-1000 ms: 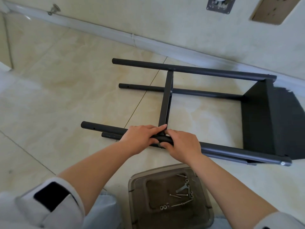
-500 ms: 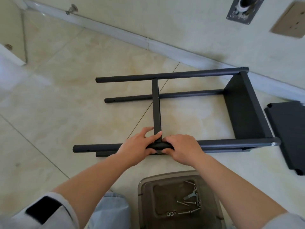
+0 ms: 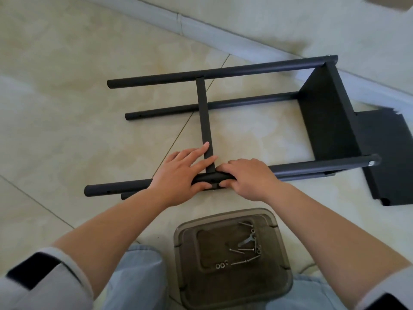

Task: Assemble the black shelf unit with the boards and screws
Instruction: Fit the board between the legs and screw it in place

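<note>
Hands are meeting at one joint of the black shelf unit [image 3: 223, 121], which is lying on its side on the tiled floor [image 3: 67, 108]. The left hand [image 3: 185, 173] is lying over the near tube [image 3: 312, 167] with its fingers fairly straight and spread, the forefinger reaching along the thin crossbar [image 3: 204, 117] and the thumb tucking under the tube. The right hand [image 3: 248, 177] is curling over the same tube just beside it, fingers on top and thumb below, gripping it; the two thumbs are nearly touching under the joint where the crossbar is meeting the tube.

From that joint the crossbar is running away from the person to the far tube [image 3: 223, 71], which is lying parallel to the near one. A third tube [image 3: 223, 104] is lying on the floor between them, and the end of a fourth is peeping out below the near tube at the left. At the right end, a black board [image 3: 328, 117] is standing on edge between the tubes, with a screw head showing in the near tube's tip. A loose board [image 3: 388, 159] is lying flat on the floor just behind it, at the right edge of view.

Close to the person's knees, a smoky plastic lid [image 3: 232, 258] is sitting on the floor, holding screws [image 3: 243, 250], a few nuts and a small metal wrench. A pale wall with a skirting board is running along the top.
</note>
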